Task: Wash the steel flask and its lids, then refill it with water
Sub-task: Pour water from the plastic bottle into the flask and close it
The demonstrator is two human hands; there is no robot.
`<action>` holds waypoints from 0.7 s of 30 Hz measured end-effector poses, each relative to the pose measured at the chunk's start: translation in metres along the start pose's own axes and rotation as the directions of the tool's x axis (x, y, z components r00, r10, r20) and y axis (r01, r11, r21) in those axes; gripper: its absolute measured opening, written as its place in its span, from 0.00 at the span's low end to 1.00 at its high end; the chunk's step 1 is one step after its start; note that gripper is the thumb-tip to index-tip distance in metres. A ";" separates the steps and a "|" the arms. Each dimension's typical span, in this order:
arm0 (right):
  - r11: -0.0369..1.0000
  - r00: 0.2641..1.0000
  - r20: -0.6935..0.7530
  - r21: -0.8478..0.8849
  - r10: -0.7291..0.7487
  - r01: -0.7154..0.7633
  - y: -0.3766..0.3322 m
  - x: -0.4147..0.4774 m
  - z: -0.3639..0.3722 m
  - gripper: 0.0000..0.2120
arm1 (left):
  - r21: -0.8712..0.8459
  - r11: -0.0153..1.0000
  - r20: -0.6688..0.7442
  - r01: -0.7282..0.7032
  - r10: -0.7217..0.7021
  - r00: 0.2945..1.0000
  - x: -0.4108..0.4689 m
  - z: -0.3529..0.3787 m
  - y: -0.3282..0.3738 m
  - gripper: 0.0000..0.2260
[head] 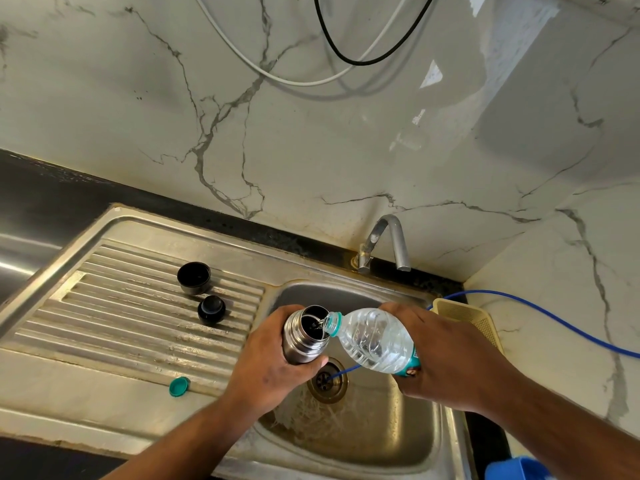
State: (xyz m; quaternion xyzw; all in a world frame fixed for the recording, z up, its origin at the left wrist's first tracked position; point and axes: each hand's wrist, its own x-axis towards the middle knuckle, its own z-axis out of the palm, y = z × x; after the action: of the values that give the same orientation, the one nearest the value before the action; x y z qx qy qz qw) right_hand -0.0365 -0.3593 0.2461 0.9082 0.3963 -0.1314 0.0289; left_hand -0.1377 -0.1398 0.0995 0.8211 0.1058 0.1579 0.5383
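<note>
Pale wall panels with grey marble veins stand behind a steel sink that is set in a black counter. Over the basin, the left hand grips the steel flask around its body, with fingers and thumb curled around it. The flask is open, tilted a little to the right, and its inside looks dark. The right hand grasps a clear plastic bottle by its lower part, where a teal label shows. The bottle is tipped to the left, its teal-ringed mouth is at the rim of the flask, and a thin stream of water goes from it into the flask. Under both hands are the round drain and the end of a blue hose, which comes from the right along the wall and reaches to the drain. On the ribbed drainboard at the left stand two black lids near each other: a cup lid with its opening up, and a smaller stopper lid in front of it. A teal bottle cap lies on the front edge of the drainboard, apart from them. Behind the basin a bent steel tap rises from the counter. A pale yellow basket sits at the right corner of the sink. A black cable and a white cable hang in loops on the wall above. Part of a blue object shows at the lower right edge.
</note>
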 end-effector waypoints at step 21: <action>1.000 1.000 0.009 -0.020 -0.003 0.003 0.001 -0.001 -0.001 0.43 | 0.000 1.000 0.008 -0.017 0.017 1.000 -0.002 0.001 -0.003 0.30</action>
State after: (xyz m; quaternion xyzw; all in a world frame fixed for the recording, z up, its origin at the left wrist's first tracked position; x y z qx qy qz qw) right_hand -0.0362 -0.3605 0.2478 0.9066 0.3990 -0.1316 0.0395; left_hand -0.1393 -0.1404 0.0955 0.8227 0.0966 0.1594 0.5371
